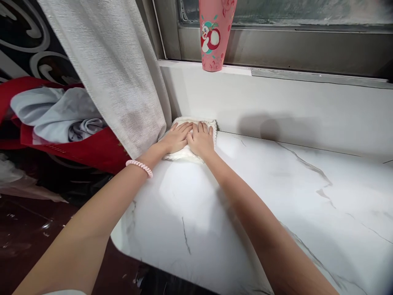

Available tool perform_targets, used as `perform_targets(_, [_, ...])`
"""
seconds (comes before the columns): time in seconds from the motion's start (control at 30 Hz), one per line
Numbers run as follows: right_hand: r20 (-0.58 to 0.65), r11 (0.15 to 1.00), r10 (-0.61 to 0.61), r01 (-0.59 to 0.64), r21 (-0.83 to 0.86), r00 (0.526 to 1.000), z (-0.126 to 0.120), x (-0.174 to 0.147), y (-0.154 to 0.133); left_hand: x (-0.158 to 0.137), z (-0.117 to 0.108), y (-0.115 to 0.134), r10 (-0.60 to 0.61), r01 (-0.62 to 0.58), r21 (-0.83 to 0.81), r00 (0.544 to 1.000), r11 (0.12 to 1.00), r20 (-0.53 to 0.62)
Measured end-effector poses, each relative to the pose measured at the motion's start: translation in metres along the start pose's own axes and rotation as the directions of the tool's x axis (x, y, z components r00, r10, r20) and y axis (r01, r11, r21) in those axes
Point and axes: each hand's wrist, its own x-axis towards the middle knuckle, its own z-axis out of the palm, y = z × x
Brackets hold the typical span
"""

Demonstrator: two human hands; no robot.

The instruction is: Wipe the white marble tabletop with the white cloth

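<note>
A folded cream-white cloth (184, 155) lies flat on the white marbled table (190, 213), at its back edge by the wall. My left hand (176, 138) rests palm down on the cloth's left part with fingers stretched out. Beside it, my right hand (202, 140) presses flat on the right part, fingers spread forward. The two hands touch or nearly touch at the middle of the cloth. Around my left wrist is a pink coiled band (139, 167).
A light curtain (123, 69) hangs just left of the cloth. On the window ledge stands a pink patterned cup (213, 45). Left of the table is a red bag (92, 151) with pale clothes (58, 110) in it. The table's rounded front-left corner drops to a dark floor (33, 233).
</note>
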Motion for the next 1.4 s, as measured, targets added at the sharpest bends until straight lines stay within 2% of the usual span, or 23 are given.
perform_targets(0.27, [0.039,0.996,-0.086,0.085,0.022,0.996,-0.001,-0.058,-0.048,-0.086,-0.005,0.006,-0.043,0.042,-0.036,0.999,0.998,-0.019])
perform_targets(0.47, [0.055,0.988,-0.144,0.141,0.061,0.988,-0.009,-0.115,-0.080,-0.155,-0.007,0.024,-0.068,0.068,-0.025,0.998,0.997,-0.016])
perform_targets(0.63, [0.061,0.974,-0.215,0.209,0.092,0.975,-0.019,-0.158,-0.086,-0.199,-0.003,0.055,-0.111,0.112,0.018,0.992,0.994,-0.053])
perform_targets(0.77, [0.074,0.961,-0.255,0.244,0.130,0.964,-0.029,-0.180,-0.077,-0.215,0.001,0.084,-0.152,0.155,0.049,0.986,0.987,-0.064])
perform_targets(0.93, [0.079,0.959,-0.258,0.246,0.140,0.963,-0.040,-0.194,-0.059,-0.212,0.002,0.115,-0.186,0.189,0.080,0.982,0.979,-0.047])
perform_targets(1.07, [0.076,0.966,-0.237,0.226,0.127,0.969,-0.046,-0.191,-0.040,-0.193,0.004,0.128,-0.156,0.158,0.080,0.987,0.984,-0.025])
perform_targets(1.23, [0.070,0.975,-0.201,0.193,0.108,0.977,-0.049,-0.160,-0.006,-0.142,0.006,0.131,-0.141,0.140,0.079,0.990,0.987,-0.003])
perform_targets(1.4, [0.009,0.993,-0.072,0.071,0.091,0.997,-0.045,-0.116,0.030,-0.071,0.009,0.121,-0.049,0.048,0.060,0.999,0.997,0.010])
